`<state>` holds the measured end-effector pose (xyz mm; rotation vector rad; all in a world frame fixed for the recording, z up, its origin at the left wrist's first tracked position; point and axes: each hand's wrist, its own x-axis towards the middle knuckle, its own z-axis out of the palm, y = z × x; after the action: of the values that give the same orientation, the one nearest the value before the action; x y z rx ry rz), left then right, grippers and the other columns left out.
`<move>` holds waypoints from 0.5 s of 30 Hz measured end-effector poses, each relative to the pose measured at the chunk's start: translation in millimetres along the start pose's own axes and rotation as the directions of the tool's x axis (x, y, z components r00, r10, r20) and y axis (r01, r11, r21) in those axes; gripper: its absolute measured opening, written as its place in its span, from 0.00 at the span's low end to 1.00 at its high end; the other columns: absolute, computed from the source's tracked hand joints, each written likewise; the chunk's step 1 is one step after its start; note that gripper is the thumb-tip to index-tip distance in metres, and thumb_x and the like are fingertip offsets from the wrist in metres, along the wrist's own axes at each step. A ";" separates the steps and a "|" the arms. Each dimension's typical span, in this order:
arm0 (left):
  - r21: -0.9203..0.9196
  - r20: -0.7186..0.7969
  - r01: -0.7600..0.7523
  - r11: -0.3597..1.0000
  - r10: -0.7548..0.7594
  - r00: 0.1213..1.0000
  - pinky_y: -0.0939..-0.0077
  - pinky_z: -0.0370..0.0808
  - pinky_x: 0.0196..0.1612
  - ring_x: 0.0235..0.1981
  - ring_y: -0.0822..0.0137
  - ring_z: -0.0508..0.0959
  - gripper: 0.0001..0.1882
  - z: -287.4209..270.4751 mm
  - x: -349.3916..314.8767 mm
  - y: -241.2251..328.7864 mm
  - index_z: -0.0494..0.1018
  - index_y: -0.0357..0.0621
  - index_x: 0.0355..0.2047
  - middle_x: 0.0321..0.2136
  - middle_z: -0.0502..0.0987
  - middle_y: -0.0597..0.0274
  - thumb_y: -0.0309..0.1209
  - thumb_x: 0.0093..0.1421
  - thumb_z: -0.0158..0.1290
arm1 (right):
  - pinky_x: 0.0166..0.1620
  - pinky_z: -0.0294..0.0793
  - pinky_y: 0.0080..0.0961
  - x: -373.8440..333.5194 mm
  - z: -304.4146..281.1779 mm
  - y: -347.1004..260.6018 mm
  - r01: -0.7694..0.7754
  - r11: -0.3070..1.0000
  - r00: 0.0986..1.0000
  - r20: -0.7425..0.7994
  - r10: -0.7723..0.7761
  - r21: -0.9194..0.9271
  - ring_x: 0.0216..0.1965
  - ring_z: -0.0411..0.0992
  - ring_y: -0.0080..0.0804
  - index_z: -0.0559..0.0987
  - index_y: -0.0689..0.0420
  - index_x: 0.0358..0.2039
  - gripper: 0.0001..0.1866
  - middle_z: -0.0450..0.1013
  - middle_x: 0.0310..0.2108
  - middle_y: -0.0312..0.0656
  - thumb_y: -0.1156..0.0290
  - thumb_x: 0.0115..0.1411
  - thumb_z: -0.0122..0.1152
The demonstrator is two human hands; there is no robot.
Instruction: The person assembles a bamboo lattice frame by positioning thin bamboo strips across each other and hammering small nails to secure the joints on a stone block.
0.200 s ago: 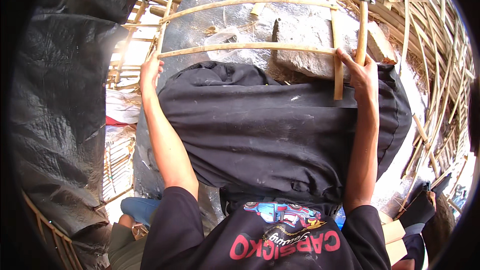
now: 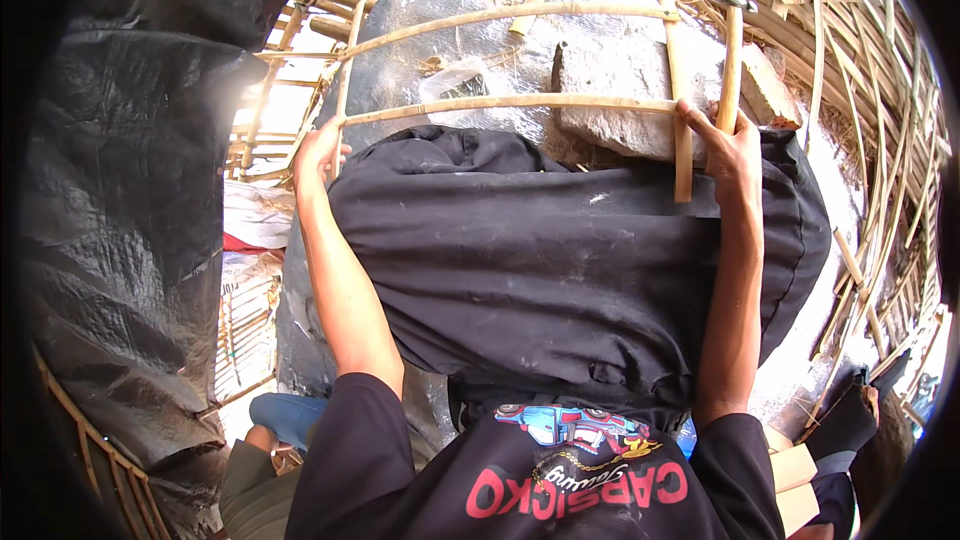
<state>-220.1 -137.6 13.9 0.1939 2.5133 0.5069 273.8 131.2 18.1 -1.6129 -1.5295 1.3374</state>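
A ladder-like frame of split bamboo strips (image 2: 520, 101) stretches across the space in front of me, its crossbars bowed slightly. At its near left corner my left hand (image 2: 320, 148) is closed around the side strip, fingers partly hidden behind it. My right hand (image 2: 735, 145) grips the wooden handle of a hammer (image 2: 731, 65), whose metal head points up and away. The thumb of that hand presses on the near right joint, where the crossbar meets the flat side strip (image 2: 683, 165). Dark cloth (image 2: 540, 270) covers my lap below the frame.
Beyond the nearest crossbar lies a rough stone block (image 2: 615, 90), with a brick-like piece (image 2: 770, 90) to its right. Clear plastic (image 2: 455, 80) lies on the grey sheet (image 2: 400, 10). Black sheeting (image 2: 140, 190) hangs at left; bamboo strips (image 2: 880, 120) line the right. Another person's knee (image 2: 285, 418) shows lower left.
The frame's left side and my left hand have shifted slightly right, and the strip's lower end now shows below the hand. My right hand keeps its hold on the hammer.
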 end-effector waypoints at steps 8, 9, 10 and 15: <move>0.447 -0.304 -0.165 0.879 0.323 0.896 0.60 0.74 0.51 0.42 0.48 0.81 0.22 7.3 -17.0 28.5 0.80 0.34 0.32 0.34 0.82 0.41 0.44 0.51 0.63 | 0.19 0.58 0.18 -1.2 -6.6 -4.9 -0.052 0.999 0.999 0.002 0.052 -0.007 0.17 0.58 0.15 0.75 0.63 0.39 0.32 0.65 0.22 0.29 0.54 0.46 0.82; 0.441 -0.478 -0.382 0.812 0.573 0.666 0.61 0.74 0.53 0.43 0.46 0.81 0.14 12.5 -10.9 21.6 0.81 0.36 0.33 0.34 0.82 0.44 0.33 0.49 0.64 | 0.18 0.57 0.19 -1.1 -5.6 -4.4 -0.044 0.999 0.999 0.028 0.044 -0.003 0.16 0.58 0.15 0.75 0.62 0.37 0.30 0.65 0.21 0.29 0.54 0.46 0.82; 0.365 -0.462 -0.586 0.723 0.687 0.561 0.62 0.75 0.51 0.41 0.48 0.81 0.10 14.8 -14.9 36.8 0.81 0.36 0.34 0.34 0.82 0.46 0.26 0.50 0.62 | 0.18 0.57 0.19 -1.3 -4.5 -4.8 -0.037 0.999 0.998 0.045 0.037 -0.004 0.16 0.58 0.15 0.74 0.60 0.36 0.29 0.64 0.21 0.28 0.54 0.46 0.82; 0.290 0.062 -0.743 0.603 0.763 0.644 0.62 0.77 0.48 0.41 0.55 0.81 0.08 55.8 -38.8 106.7 0.86 0.48 0.32 0.33 0.82 0.52 0.34 0.53 0.64 | 0.20 0.59 0.17 -12.0 -2.0 -14.2 -0.062 0.998 0.998 0.020 0.062 0.000 0.17 0.58 0.14 0.73 0.59 0.35 0.27 0.64 0.22 0.27 0.56 0.48 0.81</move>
<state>-153.7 -31.5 32.5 1.4358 2.4584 0.4457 271.5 123.2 34.9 -1.6640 -1.5020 1.3904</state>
